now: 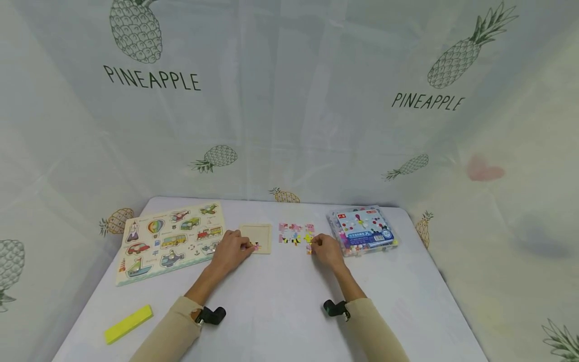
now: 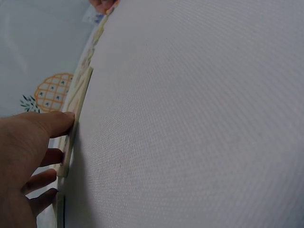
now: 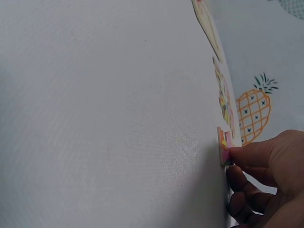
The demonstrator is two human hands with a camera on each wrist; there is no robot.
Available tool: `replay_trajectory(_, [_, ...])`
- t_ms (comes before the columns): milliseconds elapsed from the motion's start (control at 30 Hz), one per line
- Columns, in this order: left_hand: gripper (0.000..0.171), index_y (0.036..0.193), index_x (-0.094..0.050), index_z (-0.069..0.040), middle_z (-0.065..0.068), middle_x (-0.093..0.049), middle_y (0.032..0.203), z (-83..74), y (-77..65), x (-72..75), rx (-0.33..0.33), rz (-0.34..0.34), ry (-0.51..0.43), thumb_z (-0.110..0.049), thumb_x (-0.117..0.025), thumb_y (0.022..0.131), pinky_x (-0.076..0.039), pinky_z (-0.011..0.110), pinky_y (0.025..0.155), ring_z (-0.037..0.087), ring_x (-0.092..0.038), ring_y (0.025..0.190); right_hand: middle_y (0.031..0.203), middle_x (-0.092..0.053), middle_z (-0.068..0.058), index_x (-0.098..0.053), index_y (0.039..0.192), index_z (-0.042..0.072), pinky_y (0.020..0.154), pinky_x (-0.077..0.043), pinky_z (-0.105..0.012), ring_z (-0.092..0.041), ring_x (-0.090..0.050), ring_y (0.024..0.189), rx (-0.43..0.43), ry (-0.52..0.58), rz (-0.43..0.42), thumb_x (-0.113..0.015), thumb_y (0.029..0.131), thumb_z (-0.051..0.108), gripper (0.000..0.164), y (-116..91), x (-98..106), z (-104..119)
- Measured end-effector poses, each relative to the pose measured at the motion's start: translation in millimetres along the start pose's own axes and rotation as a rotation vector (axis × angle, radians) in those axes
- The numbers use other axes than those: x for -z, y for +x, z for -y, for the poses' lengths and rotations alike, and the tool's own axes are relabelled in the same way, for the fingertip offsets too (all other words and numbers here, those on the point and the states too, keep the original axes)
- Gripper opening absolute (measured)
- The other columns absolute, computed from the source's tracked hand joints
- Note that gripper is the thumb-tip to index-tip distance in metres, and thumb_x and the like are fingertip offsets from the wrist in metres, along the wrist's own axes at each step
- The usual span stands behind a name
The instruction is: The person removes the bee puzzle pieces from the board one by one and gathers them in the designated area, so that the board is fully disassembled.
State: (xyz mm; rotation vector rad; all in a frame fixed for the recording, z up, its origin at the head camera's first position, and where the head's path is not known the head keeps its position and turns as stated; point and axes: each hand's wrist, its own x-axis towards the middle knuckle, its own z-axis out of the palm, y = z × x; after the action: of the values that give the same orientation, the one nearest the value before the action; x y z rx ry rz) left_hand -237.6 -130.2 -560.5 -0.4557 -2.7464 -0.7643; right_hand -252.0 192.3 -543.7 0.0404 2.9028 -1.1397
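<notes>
A shallow wooden puzzle tray [image 1: 257, 236] lies mid-table, with a small pink printed piece [image 1: 257, 246] in its near left part. My left hand [image 1: 232, 250] rests at the tray's left side, thumb and fingertips touching it; in the left wrist view its fingers are spread and loosely bent. Right of the tray, several pink, white and yellow jigsaw pieces [image 1: 289, 234] lie grouped. At their near right corner my right hand [image 1: 327, 250] pinches a jigsaw piece [image 3: 224, 148] between thumb and finger, close to the tabletop.
A large wooden vehicle puzzle board [image 1: 163, 269] lies at the left. A clear plastic box of colourful parts [image 1: 365, 230] stands right of my right hand. A yellow bar [image 1: 128, 324] lies at the near left. Pineapple-printed cloth [image 1: 289, 125] hangs behind the white table [image 1: 289, 306].
</notes>
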Motion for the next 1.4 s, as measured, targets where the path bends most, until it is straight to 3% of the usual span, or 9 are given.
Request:
replay_trajectory(500, [0.015, 0.077, -0.072, -0.02, -0.004, -0.05, 0.075, 3.2, -1.7, 2.3, 0.011, 0.044, 0.012, -0.026, -0.078, 0.089, -0.045, 0.04, 0.077, 0.029, -0.056, 0.1, 0.079, -0.067, 0.001, -0.072, 0.094, 0.011, 0.06, -0.045, -0.029, -0.015, -0.057, 0.07, 0.026, -0.041, -0.011, -0.067, 0.093, 0.014, 0.006, 0, -4, -1])
replay_trajectory(800, [0.002, 0.087, -0.079, -0.016, -0.003, -0.053, 0.073, 7.9, -0.9, 4.8, -0.041, 0.021, -0.013, -0.017, -0.077, 0.088, -0.042, 0.035, 0.07, 0.023, -0.053, 0.088, 0.079, -0.066, 0.0, -0.07, 0.094, 0.012, 0.059, -0.045, -0.029, -0.015, -0.057, 0.067, 0.028, -0.024, -0.025, -0.065, 0.093, 0.014, 0.005, 4, -5, 1])
replay_trajectory(1000, [0.014, 0.091, -0.08, -0.017, -0.004, -0.061, 0.078, 10.3, 0.6, 7.7, -0.025, 0.057, -0.048, -0.006, -0.074, 0.086, -0.046, 0.037, 0.077, 0.022, -0.056, 0.09, 0.083, -0.067, -0.001, -0.071, 0.095, 0.011, 0.061, -0.045, -0.031, -0.014, -0.058, 0.068, 0.104, 0.0, 0.019, -0.064, 0.095, 0.013, 0.008, 1, -20, 24])
replay_trajectory(1233, [0.007, 0.089, -0.079, -0.017, -0.004, -0.069, 0.088, 14.4, 3.1, 10.3, 0.015, 0.08, -0.091, -0.011, -0.075, 0.087, -0.049, 0.043, 0.083, 0.024, -0.061, 0.098, 0.084, -0.068, 0.001, -0.072, 0.095, 0.011, 0.065, -0.046, -0.027, -0.01, -0.055, 0.071, 0.285, 0.007, 0.091, -0.067, 0.092, 0.01, 0.006, -6, -54, 63])
replay_trajectory(1400, [0.004, 0.086, -0.078, -0.013, -0.002, -0.071, 0.089, 14.6, 3.4, 11.4, 0.024, 0.105, -0.11, -0.015, -0.076, 0.089, -0.05, 0.045, 0.083, 0.024, -0.063, 0.095, 0.078, -0.063, 0.003, -0.074, 0.104, 0.008, 0.062, -0.045, -0.025, -0.008, -0.053, 0.068, 0.331, 0.005, 0.135, -0.069, 0.093, 0.013, 0.013, -7, -75, 84])
